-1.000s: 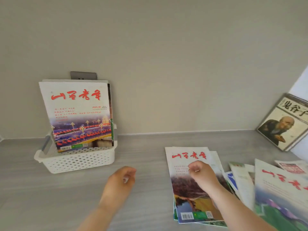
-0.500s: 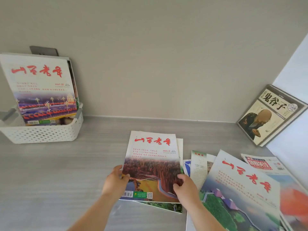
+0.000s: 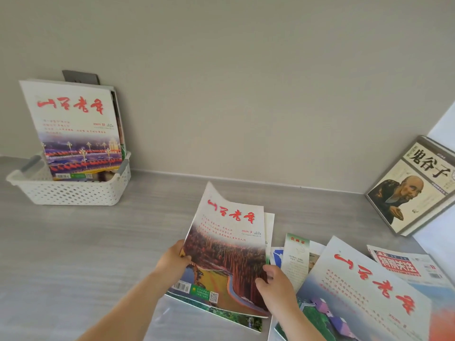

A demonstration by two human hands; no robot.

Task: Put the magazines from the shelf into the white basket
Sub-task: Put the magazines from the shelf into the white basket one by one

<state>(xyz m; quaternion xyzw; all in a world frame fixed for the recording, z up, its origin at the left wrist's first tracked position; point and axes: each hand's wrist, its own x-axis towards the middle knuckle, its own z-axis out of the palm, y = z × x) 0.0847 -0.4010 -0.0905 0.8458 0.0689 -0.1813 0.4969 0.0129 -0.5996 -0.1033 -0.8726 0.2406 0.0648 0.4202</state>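
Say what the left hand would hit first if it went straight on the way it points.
The glossy magazine with the red forest cover, whose left edge the left hand grips. Past it, probably only grey wooden shelf up to the beige wall; depth unclear.

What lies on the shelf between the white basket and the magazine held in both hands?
Nothing: in the head view, only bare grey shelf separates the white basket from the held magazine.
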